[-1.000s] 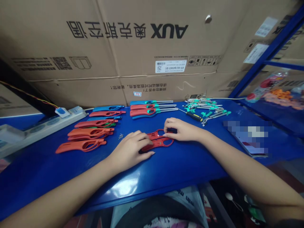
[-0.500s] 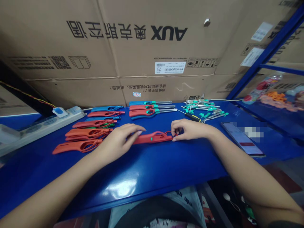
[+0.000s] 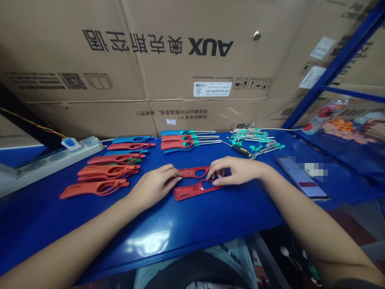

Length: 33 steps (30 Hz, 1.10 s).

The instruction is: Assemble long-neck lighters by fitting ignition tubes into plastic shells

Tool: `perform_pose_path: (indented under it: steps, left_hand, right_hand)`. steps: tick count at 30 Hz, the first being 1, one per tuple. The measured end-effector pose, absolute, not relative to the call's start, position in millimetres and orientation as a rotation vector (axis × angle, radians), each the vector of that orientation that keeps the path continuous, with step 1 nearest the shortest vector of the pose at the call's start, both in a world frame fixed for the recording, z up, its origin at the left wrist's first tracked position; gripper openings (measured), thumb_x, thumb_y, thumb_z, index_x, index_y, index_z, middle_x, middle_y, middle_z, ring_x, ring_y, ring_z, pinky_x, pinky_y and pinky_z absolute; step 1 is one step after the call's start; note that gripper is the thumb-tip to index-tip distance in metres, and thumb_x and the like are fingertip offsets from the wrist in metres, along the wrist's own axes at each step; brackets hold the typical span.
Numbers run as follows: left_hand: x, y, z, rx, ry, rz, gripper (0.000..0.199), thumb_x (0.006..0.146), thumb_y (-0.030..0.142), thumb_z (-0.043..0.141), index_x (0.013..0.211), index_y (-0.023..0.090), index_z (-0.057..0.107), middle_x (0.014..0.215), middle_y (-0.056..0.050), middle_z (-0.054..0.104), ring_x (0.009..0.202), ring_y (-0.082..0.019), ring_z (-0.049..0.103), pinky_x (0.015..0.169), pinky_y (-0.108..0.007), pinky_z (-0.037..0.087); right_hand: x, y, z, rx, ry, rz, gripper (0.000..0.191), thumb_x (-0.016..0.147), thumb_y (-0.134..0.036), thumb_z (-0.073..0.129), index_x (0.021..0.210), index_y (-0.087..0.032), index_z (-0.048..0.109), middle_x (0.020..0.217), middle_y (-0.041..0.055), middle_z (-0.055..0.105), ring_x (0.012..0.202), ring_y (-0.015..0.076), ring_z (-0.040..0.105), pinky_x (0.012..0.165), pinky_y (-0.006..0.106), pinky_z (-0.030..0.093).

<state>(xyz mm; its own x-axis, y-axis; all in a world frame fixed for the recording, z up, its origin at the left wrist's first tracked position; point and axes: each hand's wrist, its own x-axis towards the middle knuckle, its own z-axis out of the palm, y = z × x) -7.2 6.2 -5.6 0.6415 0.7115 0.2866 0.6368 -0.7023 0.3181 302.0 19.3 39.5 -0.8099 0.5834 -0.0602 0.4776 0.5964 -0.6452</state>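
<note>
Two red shell halves lie side by side on the blue table, their hollow insides facing up. My left hand [image 3: 159,182] pinches the left end of the far red shell half [image 3: 191,173]. The thumb and a finger of my right hand [image 3: 230,170] are on the right end of the near red shell half [image 3: 189,192], and its other fingers curl by the far half's right end. To the left lie several red, orange and blue lighter casings [image 3: 93,188]. Beyond my hands sit lighters with metal tubes [image 3: 180,145].
Several metal tubes with green parts [image 3: 255,138] are piled at the back right, beside a screwdriver [image 3: 240,151]. A phone [image 3: 300,178] lies at the right. A power strip [image 3: 57,160] is at the left, and a large cardboard box [image 3: 150,72] stands behind.
The red casing between my hands is now in two halves, with the near one lying closer to me. The view has shifted slightly.
</note>
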Motion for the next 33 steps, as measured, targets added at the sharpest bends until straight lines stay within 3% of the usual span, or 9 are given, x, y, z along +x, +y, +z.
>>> perform_pose_path:
  steps: [3, 7, 11, 20, 25, 29, 33]
  left_hand:
    - [-4.8, 1.6, -0.1, 2.696, 1.127, 0.593, 0.028, 0.104, 0.037, 0.045, 0.108, 0.022, 0.069, 0.104, -0.005, 0.069, 0.094, -0.02, 0.065, 0.079, -0.031, 0.051]
    - [1.0, -9.0, 7.0, 2.758, 1.029, 0.57, 0.027, 0.102, 0.042, 0.05, 0.107, 0.023, 0.069, 0.108, -0.007, 0.068, 0.099, -0.023, 0.06, 0.088, -0.038, 0.05]
    - [6.6, -16.4, 6.9, 2.753, 0.943, 0.491, 0.031, 0.096, 0.051, 0.059, 0.109, 0.024, 0.068, 0.117, -0.007, 0.067, 0.107, -0.026, 0.059, 0.092, -0.041, 0.049]
    - [6.4, -14.5, 4.9, 2.759, 0.993, 0.429, 0.027, 0.093, 0.046, 0.063, 0.109, 0.024, 0.066, 0.115, -0.007, 0.069, 0.105, -0.027, 0.061, 0.09, -0.042, 0.049]
    - [4.2, -13.4, 5.5, 2.76, 1.039, 0.436, 0.025, 0.094, 0.044, 0.061, 0.106, 0.023, 0.066, 0.112, -0.007, 0.069, 0.104, -0.027, 0.063, 0.09, -0.043, 0.05]
    - [1.2, -10.3, 2.5, 2.712, 1.081, 0.464, 0.023, 0.095, 0.041, 0.061, 0.107, 0.022, 0.066, 0.113, -0.008, 0.068, 0.105, -0.027, 0.063, 0.089, -0.041, 0.053]
    - [-0.1, -8.6, -1.3, 2.676, 1.093, 0.501, 0.024, 0.095, 0.04, 0.061, 0.11, 0.022, 0.066, 0.115, -0.008, 0.068, 0.108, -0.027, 0.063, 0.092, -0.041, 0.053]
  right_hand:
    - [330.5, 28.6, 49.5, -1.145, -2.522, 0.713, 0.024, 0.093, -0.031, 0.059, 0.107, -0.019, 0.074, 0.105, 0.006, 0.074, 0.094, 0.0181, 0.066, 0.084, 0.029, 0.051]
    - [395.9, 45.9, 52.3, -1.992, -2.129, 0.075, 0.018, 0.077, -0.018, 0.062, 0.091, -0.021, 0.073, 0.096, 0.0056, 0.075, 0.086, 0.0222, 0.067, 0.073, 0.03, 0.048]
    - [455.6, 52.5, 45.7, -2.385, -1.894, 0.117, 0.025, 0.062, -0.011, 0.065, 0.083, -0.022, 0.073, 0.082, 0.005, 0.075, 0.073, 0.0223, 0.068, 0.064, 0.028, 0.048]
    - [484.5, 61.0, 28.0, -2.446, -1.851, 0.245, 0.023, 0.061, -0.012, 0.064, 0.079, -0.023, 0.074, 0.085, 0.0023, 0.076, 0.079, 0.021, 0.07, 0.067, 0.026, 0.051]
    - [483.2, 60.4, 30.9, -2.396, -1.866, 0.069, 0.013, 0.066, -0.02, 0.067, 0.078, -0.022, 0.072, 0.091, 0.0077, 0.074, 0.087, 0.0263, 0.067, 0.076, 0.033, 0.051]
    - [473.0, 55.3, 40.2, -2.243, -1.903, -0.064, 0.018, 0.078, -0.027, 0.06, 0.094, -0.022, 0.068, 0.11, 0.0088, 0.072, 0.105, 0.0281, 0.065, 0.089, 0.037, 0.049]
    - [451.3, 49.6, 50.7, -1.94, -1.913, -0.214, 0.014, 0.083, -0.029, 0.059, 0.094, -0.022, 0.064, 0.103, 0.0101, 0.073, 0.102, 0.0295, 0.067, 0.091, 0.041, 0.049]
